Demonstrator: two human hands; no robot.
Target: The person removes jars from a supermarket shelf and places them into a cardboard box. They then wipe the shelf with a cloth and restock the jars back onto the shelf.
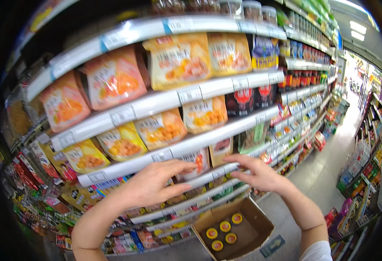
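My left hand [160, 182] is stretched toward a store shelf, thumb and fingers apart, holding nothing. Its fingertips lie in front of a white food packet [202, 161] with a red picture; whether they touch it I cannot tell. My right hand [257, 171] faces it from the other side, fingers spread and nothing in them. The right index fingertip overlaps the lower edge of a brown pouch [221, 150], which stands beside the white packet. Below both hands, an opened cardboard box [259, 217] on the floor holds several yellow-lidded jars [225, 226].
Orange pouches [181, 62], pink pouches [115, 80] and yellow pouches [122, 142] fill the shelves ahead. White price rails [191, 93] edge each shelf. At right, a tiled aisle [321, 166] runs to a bright doorway, with another stocked rack [367, 176] across it.
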